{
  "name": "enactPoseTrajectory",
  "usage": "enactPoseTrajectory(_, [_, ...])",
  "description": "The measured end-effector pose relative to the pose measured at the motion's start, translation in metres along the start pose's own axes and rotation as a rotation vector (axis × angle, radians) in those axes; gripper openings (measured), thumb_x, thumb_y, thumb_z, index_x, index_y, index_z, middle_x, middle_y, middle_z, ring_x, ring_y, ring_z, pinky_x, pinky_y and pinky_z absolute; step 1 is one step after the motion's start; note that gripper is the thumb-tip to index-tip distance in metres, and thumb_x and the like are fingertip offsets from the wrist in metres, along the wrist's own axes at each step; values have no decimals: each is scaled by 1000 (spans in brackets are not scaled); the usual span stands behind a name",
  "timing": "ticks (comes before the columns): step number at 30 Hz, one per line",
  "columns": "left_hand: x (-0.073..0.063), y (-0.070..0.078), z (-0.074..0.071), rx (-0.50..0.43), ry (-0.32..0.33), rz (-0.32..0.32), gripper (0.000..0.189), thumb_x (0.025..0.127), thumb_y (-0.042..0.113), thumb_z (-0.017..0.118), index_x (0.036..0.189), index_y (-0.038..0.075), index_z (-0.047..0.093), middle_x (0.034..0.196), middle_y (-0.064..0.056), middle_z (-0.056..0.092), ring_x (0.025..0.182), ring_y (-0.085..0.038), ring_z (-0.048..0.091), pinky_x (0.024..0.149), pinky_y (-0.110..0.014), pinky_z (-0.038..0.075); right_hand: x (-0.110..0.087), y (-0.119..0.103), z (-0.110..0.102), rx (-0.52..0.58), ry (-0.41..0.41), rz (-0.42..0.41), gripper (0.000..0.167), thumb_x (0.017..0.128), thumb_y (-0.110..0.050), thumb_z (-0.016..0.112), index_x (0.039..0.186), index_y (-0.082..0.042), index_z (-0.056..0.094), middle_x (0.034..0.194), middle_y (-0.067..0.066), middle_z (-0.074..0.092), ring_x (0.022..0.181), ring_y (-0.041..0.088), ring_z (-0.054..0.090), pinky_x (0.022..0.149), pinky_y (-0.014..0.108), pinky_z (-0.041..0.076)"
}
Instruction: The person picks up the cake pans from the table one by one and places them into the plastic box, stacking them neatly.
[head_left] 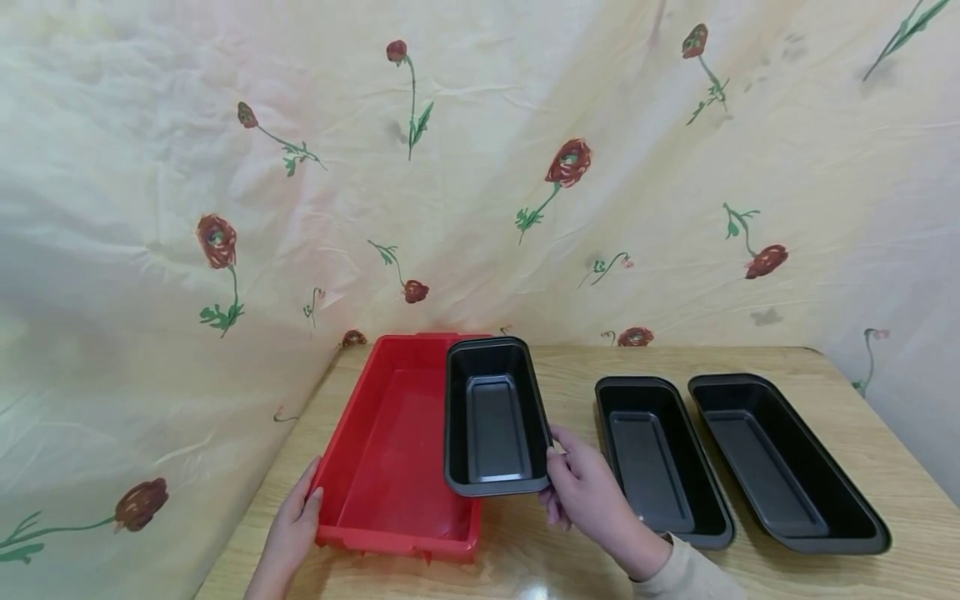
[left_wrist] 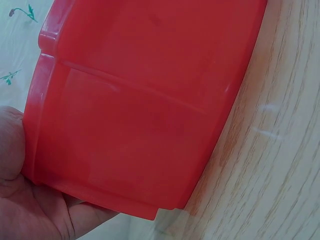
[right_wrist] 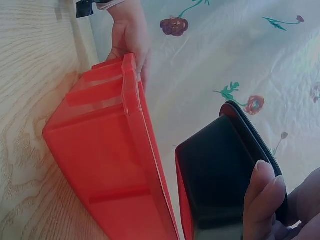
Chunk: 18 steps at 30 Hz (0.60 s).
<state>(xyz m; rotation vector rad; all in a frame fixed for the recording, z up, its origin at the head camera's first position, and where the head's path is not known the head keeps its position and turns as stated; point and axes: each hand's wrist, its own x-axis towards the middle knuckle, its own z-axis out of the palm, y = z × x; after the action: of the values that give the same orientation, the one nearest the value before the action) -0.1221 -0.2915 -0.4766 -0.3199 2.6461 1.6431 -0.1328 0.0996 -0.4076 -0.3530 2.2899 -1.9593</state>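
A red plastic tray (head_left: 397, 417) lies on the wooden table at the left, its inside bare. My left hand (head_left: 292, 521) grips its near left rim, thumb over the edge and fingers beneath, as the left wrist view also shows. With my right hand (head_left: 588, 492) I pinch the right rim of a black loaf pan (head_left: 495, 417). In the head view the pan overlaps the tray's right side; the right wrist view has it raised above the tray's rim. Two more black loaf pans, one nearer (head_left: 652, 458) and one farther right (head_left: 780, 458), rest on the table.
The wooden table (head_left: 570, 375) runs back to a cloth (head_left: 480, 200) printed with red flowers, which hangs behind it and along the left side. The two resting pans stand side by side, to the right of my right hand.
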Motion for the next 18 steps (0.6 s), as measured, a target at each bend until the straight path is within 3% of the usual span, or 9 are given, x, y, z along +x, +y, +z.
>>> enactPoseTrajectory(18, [0, -1, 2, -1, 6, -16, 55, 112, 5, 33, 164, -1, 17, 162, -32, 26, 143, -49, 36, 110, -61, 41, 7, 0, 9, 13, -37, -12, 49, 108, 1, 39, 153, 16, 28, 63, 10, 61, 41, 17, 56, 36, 30, 48])
